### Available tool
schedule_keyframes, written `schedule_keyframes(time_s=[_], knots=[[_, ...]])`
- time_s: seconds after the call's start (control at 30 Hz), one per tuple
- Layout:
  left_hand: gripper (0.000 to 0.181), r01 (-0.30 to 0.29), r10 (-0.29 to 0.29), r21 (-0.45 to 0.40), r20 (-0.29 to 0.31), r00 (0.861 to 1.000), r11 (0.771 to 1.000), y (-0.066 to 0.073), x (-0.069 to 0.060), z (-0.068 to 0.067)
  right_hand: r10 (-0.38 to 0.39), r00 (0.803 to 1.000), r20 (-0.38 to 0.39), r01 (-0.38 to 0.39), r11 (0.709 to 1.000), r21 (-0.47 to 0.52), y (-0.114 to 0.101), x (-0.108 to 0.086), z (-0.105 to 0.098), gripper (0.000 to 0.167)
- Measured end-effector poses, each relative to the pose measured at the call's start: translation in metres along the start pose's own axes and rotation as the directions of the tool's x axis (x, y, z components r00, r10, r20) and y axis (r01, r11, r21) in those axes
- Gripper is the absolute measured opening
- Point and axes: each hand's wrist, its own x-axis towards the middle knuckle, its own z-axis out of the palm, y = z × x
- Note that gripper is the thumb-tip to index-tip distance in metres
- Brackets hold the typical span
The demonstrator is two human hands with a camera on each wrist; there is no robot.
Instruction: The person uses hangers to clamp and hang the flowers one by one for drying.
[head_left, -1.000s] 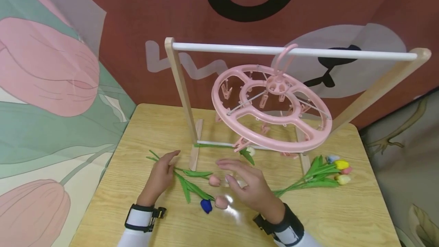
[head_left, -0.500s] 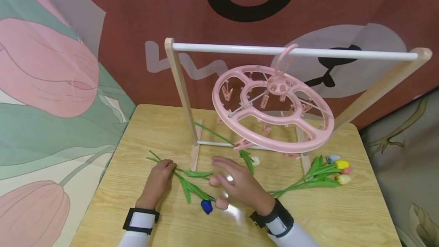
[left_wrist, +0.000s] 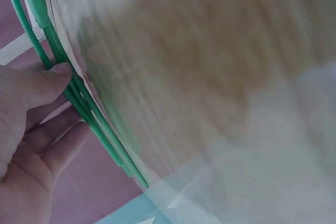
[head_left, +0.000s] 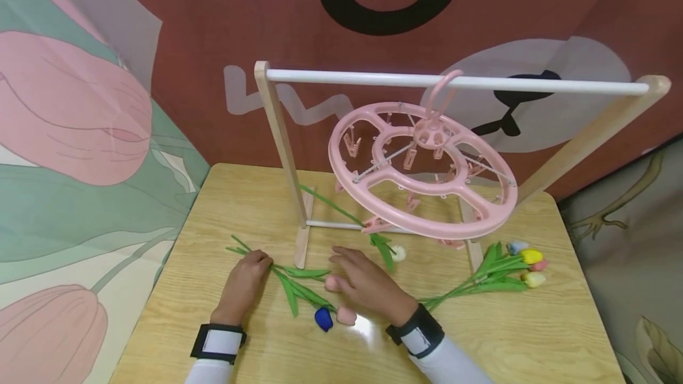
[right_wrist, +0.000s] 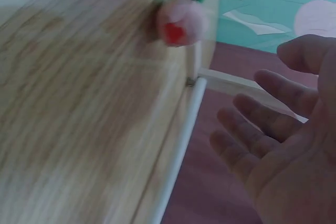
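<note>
My left hand (head_left: 245, 283) pinches the green stems (left_wrist: 79, 90) of several artificial tulips between thumb and fingers, low over the table. Their leaves point right, ending in two pink tulip heads (head_left: 345, 315) and a dark blue head (head_left: 323, 318). My right hand (head_left: 368, 286) hovers beside the upper pink head, fingers spread and holding nothing. In the right wrist view that pink tulip head (right_wrist: 182, 22) is apart from the fingers. A white flower (head_left: 398, 253) with a green stem lies across the stand's lower bar, behind my right hand.
A pink round clip hanger (head_left: 421, 179) hangs from the white top rail (head_left: 363, 78) of a wooden stand (head_left: 280, 129). To the right on the table (head_left: 565, 313) lies a bunch of yellow, blue and pink tulips (head_left: 496, 274). Patterned cloths stand behind.
My left hand has lowered onto the stems and closed its fingers on them. My right hand has moved left toward the pink heads. The white flower's stem has swung to a slant.
</note>
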Motion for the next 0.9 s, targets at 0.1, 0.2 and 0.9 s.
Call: schedule_keyframes(time_s=[0.1, 0.2, 0.9], knots=[[0.026, -0.001, 0.001, -0.003, -0.001, 1.000, 1.000, 0.000, -0.001, -0.003, 0.020, 0.999, 0.033, -0.019, 0.999, -0.032, 0.004, 0.001, 0.005, 0.043], [0.026, -0.011, 0.011, 0.010, -0.024, 1.000, 1.000, 0.001, 0.000, -0.007, 0.019, 0.999, 0.050, -0.017, 0.998, -0.055, 0.007, 0.002, 0.009, 0.043], [0.027, -0.105, 0.124, 0.122, -0.156, 0.980, 0.987, 0.055, 0.033, -0.066, -0.095, 0.988, -0.125, 0.096, 0.995, 0.003, 0.001, -0.005, -0.007, 0.018]])
